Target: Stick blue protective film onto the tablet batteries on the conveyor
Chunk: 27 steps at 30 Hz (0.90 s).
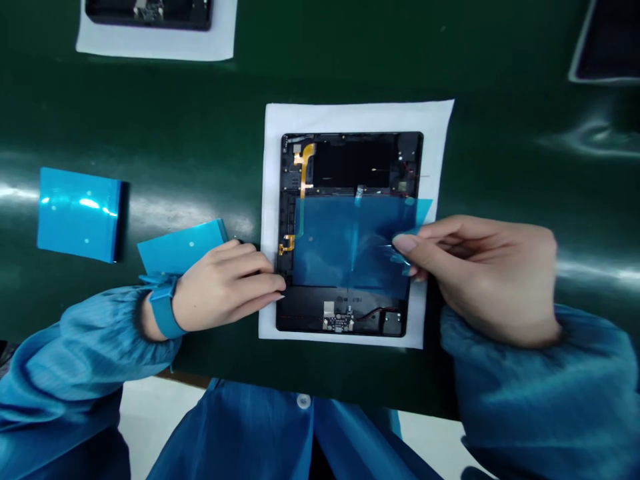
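Note:
An opened black tablet housing (300,310) lies on a white sheet (350,118) in front of me, its orange flex cable and small circuit board showing. Across its middle spreads a translucent blue film (345,243). My right hand (480,267) pinches the film's right edge between thumb and fingers; the film looks creased there. My left hand (230,283) rests at the housing's left edge, fingers loosely bent and fingertips touching the frame, holding nothing visible. Partly under my left hand and wrist lies a loose blue sheet (180,247).
A stack of blue films (80,213) sits at the left on the green table (200,133). Another opened device (150,15) lies on a white sheet at the top left. A dark panel with a pale border (610,40) is at the top right.

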Motion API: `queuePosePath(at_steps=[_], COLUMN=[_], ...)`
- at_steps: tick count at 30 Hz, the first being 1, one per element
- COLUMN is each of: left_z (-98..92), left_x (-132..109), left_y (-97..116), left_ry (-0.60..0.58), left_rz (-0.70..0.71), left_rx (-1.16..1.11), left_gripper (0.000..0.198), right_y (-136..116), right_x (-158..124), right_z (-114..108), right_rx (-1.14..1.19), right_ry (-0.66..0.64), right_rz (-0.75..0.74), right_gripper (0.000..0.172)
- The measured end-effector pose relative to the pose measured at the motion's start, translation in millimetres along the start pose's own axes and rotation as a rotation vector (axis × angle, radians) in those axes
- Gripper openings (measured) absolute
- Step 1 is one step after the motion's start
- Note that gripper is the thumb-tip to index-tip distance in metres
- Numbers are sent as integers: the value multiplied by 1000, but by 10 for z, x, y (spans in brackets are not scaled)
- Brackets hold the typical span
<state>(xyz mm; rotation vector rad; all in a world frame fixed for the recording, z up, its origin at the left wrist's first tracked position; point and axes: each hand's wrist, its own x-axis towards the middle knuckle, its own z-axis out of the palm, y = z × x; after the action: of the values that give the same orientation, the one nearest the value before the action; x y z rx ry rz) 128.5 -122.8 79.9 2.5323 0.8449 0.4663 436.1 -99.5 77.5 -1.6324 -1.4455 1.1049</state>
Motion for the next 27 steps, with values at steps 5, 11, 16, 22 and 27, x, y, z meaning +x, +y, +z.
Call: queuePosePath(at_steps=[5, 11, 16, 22, 27], left_z=[7, 6, -9, 12, -103], left_x=[-10, -8, -7, 0, -15], left_y=[-1, 2, 13, -7, 99], left_ry=[10, 11, 8, 14, 23], left_rz=[-5, -6, -11, -19, -4], left_rx=[1, -4, -1, -2, 52], left_gripper=[11, 11, 11, 11, 15], right_y=[23, 21, 15, 9, 8], right_x=[6, 16, 24, 30, 14], right_z=[-8, -14, -15, -16, 11], right_rx=[7, 9, 18, 8, 12], right_ry=[-21, -56, -76, -86, -41], right_rz=[16, 19, 20, 19, 19], right_gripper=[14, 13, 12, 15, 23])
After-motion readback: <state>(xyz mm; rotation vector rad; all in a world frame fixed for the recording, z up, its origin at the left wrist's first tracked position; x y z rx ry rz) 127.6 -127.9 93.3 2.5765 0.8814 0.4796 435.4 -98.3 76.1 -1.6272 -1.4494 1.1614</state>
